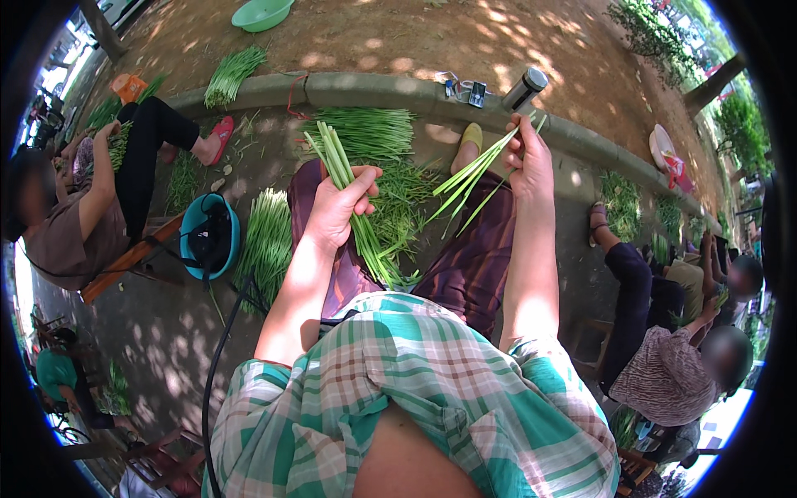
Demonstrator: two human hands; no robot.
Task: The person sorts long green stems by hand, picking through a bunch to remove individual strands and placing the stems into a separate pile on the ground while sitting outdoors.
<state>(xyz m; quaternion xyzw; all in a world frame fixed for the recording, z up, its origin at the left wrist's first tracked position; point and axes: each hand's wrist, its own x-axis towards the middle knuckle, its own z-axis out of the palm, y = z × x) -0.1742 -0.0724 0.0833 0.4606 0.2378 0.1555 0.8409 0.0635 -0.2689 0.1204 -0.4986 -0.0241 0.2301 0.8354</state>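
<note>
My left hand [340, 207] grips an upright, slightly slanted bundle of long green stalks [332, 149] over my left thigh. Off to its right, my right hand [523, 158] pinches several thinner stalks [469, 183] near their upper ends, with the rest slanting down and left. Beneath the hands, a loose heap of green stalks and trimmings [398, 216] spreads between my knees. Beyond it lies a neat pile of stalks [361, 129], and another pale green pile [261, 249] is beside my left leg.
A teal tub [224, 261] holding black items sits at my left. Along the curb [332, 83] are a steel flask [523, 87] and small devices [476, 95]; beyond is a green basin [264, 12]. Seated co-workers [66, 241] [664, 365] work on both sides.
</note>
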